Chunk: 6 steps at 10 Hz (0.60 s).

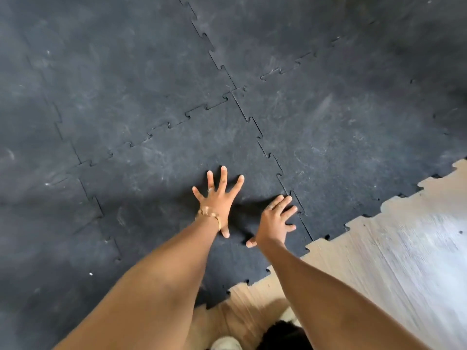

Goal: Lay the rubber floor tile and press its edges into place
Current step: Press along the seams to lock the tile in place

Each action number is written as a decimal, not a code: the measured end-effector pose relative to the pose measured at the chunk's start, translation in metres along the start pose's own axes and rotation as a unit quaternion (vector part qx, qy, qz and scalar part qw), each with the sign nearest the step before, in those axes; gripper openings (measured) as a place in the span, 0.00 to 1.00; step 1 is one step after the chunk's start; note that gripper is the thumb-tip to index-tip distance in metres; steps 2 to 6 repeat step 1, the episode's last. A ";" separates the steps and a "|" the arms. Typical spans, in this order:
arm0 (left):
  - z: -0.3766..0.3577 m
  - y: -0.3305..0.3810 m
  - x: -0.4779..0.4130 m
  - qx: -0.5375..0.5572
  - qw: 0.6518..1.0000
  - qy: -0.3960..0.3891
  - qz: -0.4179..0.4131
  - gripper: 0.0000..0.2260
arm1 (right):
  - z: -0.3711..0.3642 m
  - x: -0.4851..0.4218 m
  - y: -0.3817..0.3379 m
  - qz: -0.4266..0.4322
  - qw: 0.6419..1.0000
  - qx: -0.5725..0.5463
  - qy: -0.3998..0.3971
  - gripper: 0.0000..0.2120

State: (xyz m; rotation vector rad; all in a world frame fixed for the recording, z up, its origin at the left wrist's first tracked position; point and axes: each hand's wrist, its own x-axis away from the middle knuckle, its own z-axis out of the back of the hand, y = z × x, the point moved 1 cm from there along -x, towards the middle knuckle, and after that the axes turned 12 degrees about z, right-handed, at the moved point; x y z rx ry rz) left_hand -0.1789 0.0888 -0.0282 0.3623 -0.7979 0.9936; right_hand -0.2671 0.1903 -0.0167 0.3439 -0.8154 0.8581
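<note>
Rubber floor tile (177,178) lies flat at the near edge of the laid black mat field, tabs meshed with neighbours on far, left and right sides; near edge borders bare wood floor (379,261). Roughly square, so no clear long axis. Looks heavy, floppy, grippy: press it, don't slide it. Left hand (217,202) spread, palm down mid-tile. Right hand (274,222) spread flat beside the right seam (283,183).

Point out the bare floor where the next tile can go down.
Bare wood floor lies right of the tile under the hands, bordered by the tiles' jigsaw edges. The nearest strip is crowded by a shoe. Both hands, left and right, lie on rubber.
</note>
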 end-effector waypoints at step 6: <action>0.051 -0.019 0.005 -0.009 0.996 -0.087 -0.025 0.64 | 0.026 0.017 0.022 0.041 0.998 -0.038 -0.035 0.68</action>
